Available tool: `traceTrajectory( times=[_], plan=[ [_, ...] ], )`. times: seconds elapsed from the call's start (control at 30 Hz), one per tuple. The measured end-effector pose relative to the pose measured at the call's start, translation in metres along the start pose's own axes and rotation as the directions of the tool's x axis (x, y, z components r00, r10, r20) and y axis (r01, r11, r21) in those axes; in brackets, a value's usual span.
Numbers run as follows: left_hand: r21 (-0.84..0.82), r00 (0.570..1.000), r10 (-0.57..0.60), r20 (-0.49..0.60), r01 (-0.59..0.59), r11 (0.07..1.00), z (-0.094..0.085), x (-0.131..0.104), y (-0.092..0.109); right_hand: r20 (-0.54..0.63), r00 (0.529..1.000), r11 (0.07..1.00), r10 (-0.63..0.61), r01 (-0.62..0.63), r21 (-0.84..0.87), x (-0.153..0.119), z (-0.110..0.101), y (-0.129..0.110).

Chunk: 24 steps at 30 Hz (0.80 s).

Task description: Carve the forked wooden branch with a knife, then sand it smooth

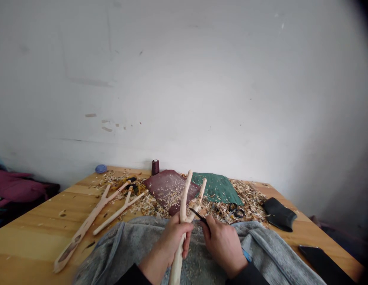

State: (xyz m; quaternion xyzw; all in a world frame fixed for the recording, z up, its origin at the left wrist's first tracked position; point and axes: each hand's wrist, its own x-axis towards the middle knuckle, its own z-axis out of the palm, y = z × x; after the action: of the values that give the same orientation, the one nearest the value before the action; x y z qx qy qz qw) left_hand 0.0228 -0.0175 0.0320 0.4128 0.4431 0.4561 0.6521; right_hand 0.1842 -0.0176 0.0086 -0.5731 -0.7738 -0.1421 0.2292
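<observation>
A pale, peeled forked branch [185, 198] stands upright in front of me, its two prongs pointing up. My left hand [174, 236] is wrapped round its stem just below the fork. On the right, my right hand [224, 242] grips a small dark knife [197, 215], whose blade points up and left and lies close to the base of the right prong. Whether the blade touches the wood cannot be made out. A grey cloth [136, 245] spreads under both hands.
Two more forked branches, one long [88, 221] and one thinner [120, 211], lie left. Behind are maroon leather [168, 188], green leather [218, 188], wood shavings [250, 198], scissors [239, 213] and a thread spool [155, 167]. Black material [279, 214] and a phone [326, 261] lie right.
</observation>
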Motion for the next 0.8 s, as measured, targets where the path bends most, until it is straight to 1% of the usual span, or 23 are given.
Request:
traceTrajectory(
  times=[0.1, 0.17, 0.27, 0.33, 0.53, 0.6, 0.73, 0.8],
  plan=[
    [-0.001, 1.0, -0.012, 0.009, 0.012, 1.0, 0.002, -0.001, 0.0, 0.008, 0.999, 0.999, 0.049, -0.049, -0.023, 0.002, -0.001, 0.007],
    [-0.001, 1.0, -0.011, -0.003, 0.011, 1.0, 0.002, 0.0, -0.001, 0.011, 1.0, 0.999, 0.026, -0.026, -0.022, 0.001, -0.001, 0.004],
    [-0.006, 1.0, 0.01, -0.028, -0.01, 1.0, 0.001, 0.002, -0.002, 0.016, 0.999, 0.999, -0.041, 0.041, -0.002, -0.002, 0.001, -0.006],
    [-0.005, 0.999, 0.016, -0.029, -0.016, 1.0, 0.0, 0.002, -0.003, 0.014, 0.998, 0.998, -0.054, 0.054, 0.01, -0.003, 0.001, -0.009],
    [0.002, 1.0, -0.011, 0.025, 0.011, 1.0, 0.001, 0.0, -0.002, 0.005, 0.999, 0.999, 0.038, -0.038, -0.011, 0.002, -0.001, 0.004],
    [0.003, 1.0, -0.015, 0.027, 0.015, 1.0, 0.001, 0.0, -0.002, 0.0, 1.0, 1.0, 0.026, -0.026, -0.013, 0.002, -0.001, 0.003],
    [-0.009, 1.0, 0.007, -0.008, -0.007, 1.0, 0.0, 0.001, -0.003, 0.009, 0.999, 0.999, -0.032, 0.032, 0.0, -0.002, 0.0, -0.009],
    [-0.013, 1.0, 0.013, -0.01, -0.013, 1.0, 0.0, 0.001, -0.003, 0.014, 0.999, 0.999, -0.039, 0.039, 0.01, -0.002, -0.001, -0.011]
  ],
)
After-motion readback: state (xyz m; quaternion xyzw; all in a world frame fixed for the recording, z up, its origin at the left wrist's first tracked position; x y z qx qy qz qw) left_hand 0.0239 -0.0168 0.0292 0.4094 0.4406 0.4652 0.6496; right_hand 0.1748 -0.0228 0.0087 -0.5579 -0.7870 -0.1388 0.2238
